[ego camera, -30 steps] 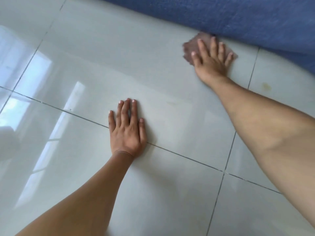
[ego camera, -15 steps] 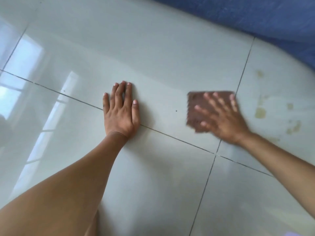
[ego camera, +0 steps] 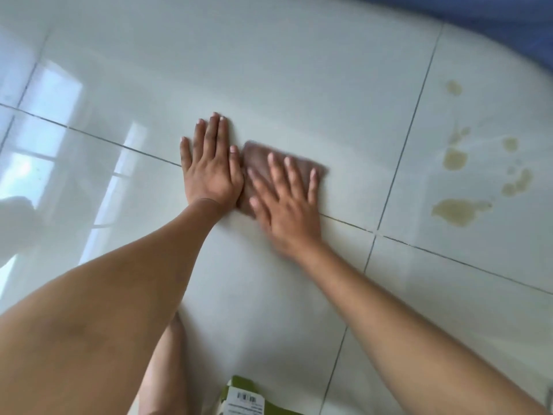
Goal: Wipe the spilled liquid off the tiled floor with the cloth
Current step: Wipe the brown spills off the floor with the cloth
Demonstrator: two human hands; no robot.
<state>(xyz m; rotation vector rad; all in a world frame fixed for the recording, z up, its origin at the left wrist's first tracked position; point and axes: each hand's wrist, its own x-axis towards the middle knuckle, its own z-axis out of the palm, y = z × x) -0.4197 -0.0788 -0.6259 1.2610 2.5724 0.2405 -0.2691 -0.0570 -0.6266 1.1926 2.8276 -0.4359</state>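
Note:
A folded brown cloth [ego camera: 257, 157] lies flat on the pale glossy floor tiles [ego camera: 299, 85]. My right hand [ego camera: 284, 202] presses down on it with fingers spread, blurred by motion. My left hand [ego camera: 211, 169] rests flat on the floor, fingers together, its thumb edge touching the cloth's left side. Yellowish spilled liquid [ego camera: 457, 211] sits in several patches and drops on the tile to the right, apart from the cloth; another blot [ego camera: 454, 158] lies above it.
A blue fabric edge [ego camera: 508, 22] runs along the top right. A green and white carton with a barcode [ego camera: 242, 398] lies at the bottom centre beside my bare leg [ego camera: 164, 369]. Dark grout lines cross the floor. Window light reflects on the left tiles.
My right hand has dragged the cloth from beside the blue fabric down and left, until it meets my left hand. The view has shifted, showing more spill patches on the right.

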